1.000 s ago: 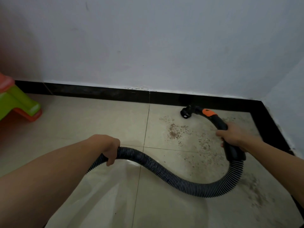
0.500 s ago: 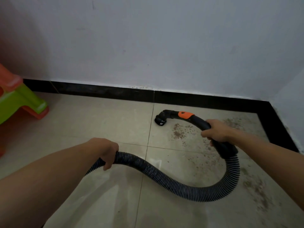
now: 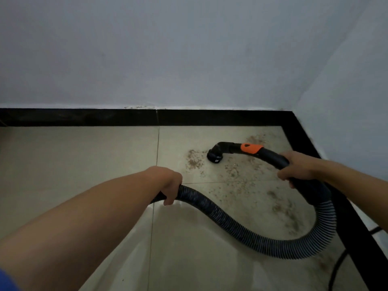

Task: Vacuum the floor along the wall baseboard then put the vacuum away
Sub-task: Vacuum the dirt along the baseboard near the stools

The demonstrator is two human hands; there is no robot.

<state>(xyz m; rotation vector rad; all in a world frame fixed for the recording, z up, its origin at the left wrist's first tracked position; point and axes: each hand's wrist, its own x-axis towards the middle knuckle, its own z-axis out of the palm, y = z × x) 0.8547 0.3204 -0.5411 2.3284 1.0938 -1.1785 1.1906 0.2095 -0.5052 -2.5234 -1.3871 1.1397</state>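
The vacuuming is under way but well short of done, I'd say. The nozzle [image 3: 214, 157] sits mouth-down on the tiled floor [image 3: 73, 164], a little out from the black baseboard [image 3: 84, 117] and not touching it. Brown grit [image 3: 194, 161] lies scattered beside the nozzle and over the tiles farther out from the baseboard, with a fainter smear in the strip between the two. Leftward along the baseboard the tiles look clean, though I can't tell whether they ever needed doing. The right grip [image 3: 294, 166] is wrapped round the rigid black handle tube [image 3: 270, 154] just behind its orange collar [image 3: 252, 148]. The left grip [image 3: 168, 183] is curled round the ribbed hose [image 3: 231, 225], farther out from the baseboard, and the hose sags to the floor in a loop between them. The vacuum's body is out of sight, so putting it away looks not yet begun. As for room, the baseboard turns a corner at the right and runs back towards the person, close beside the right forearm and the hose loop, so that side is tight. A thin dark cord [image 3: 337, 265] lies near that returning stretch of baseboard and could snag the hose. The free room is leftward, following the baseboard.
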